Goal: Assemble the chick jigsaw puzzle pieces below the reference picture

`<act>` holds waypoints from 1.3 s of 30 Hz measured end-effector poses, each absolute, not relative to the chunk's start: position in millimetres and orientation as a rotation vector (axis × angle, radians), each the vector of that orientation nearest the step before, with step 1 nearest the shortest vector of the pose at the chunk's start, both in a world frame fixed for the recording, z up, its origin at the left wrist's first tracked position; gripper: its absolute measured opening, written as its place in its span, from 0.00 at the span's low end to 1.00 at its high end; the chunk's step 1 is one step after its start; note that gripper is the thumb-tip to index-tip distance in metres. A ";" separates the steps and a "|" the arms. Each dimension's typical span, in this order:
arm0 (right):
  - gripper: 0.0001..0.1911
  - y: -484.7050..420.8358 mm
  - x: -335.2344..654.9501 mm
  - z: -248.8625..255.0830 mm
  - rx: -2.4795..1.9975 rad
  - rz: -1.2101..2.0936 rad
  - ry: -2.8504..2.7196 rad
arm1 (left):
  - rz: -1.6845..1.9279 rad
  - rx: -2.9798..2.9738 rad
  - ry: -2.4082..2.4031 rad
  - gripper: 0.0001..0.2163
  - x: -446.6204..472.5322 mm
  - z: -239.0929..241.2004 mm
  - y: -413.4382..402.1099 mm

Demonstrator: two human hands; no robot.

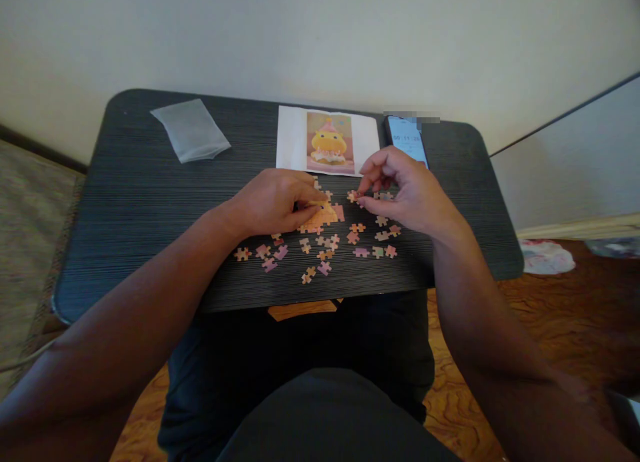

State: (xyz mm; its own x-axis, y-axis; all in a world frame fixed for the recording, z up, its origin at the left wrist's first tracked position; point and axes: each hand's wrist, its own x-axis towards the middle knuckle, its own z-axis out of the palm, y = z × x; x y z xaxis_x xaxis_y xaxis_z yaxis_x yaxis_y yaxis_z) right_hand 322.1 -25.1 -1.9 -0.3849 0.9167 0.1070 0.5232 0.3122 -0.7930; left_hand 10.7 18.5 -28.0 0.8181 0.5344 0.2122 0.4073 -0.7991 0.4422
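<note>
A partly joined jigsaw section (327,214), mostly yellow with pink at its edges, lies in the middle of the dark table. My left hand (277,199) is closed at its left side, thumb and fingertips gripping its yellow upper part and covering some of it. To the right, my right hand (407,192) pinches a small pinkish puzzle piece (353,196) between thumb and fingers, just apart from the joined section. Several loose puzzle pieces (325,254) are scattered in front of both hands, and a few more (382,221) lie beneath the right hand.
Behind the pieces lies a white sheet with a printed picture (329,142) of a yellow figure. A lit phone (407,142) rests to its right, partly behind my right hand. A clear plastic bag (193,130) is at the back left. A wall (320,42) borders the table (135,202).
</note>
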 end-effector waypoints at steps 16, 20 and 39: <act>0.15 -106.7 345.8 -19.1 -1.471 0.832 -1.867 | 0.725 2.608 1.043 0.14 -12.9 -30.5 40.2; 0.15 -101.6 340.4 -18.3 -1.484 0.826 -1.901 | 0.761 2.601 1.076 0.14 -19.0 -35.3 47.6; 0.06 -91.7 336.6 -9.6 -1.428 0.854 -2.088 | 0.638 2.597 1.138 0.13 -23.6 -29.9 50.1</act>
State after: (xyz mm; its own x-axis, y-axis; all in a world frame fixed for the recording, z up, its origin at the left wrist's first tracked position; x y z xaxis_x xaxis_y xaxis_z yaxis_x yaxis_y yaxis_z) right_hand 336.6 -91.7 -9.6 -0.3495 0.9364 0.0318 0.6457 0.2653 -0.7160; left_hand -23.6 50.1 -29.9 0.6024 0.7415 0.2954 0.6392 -0.6698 0.3779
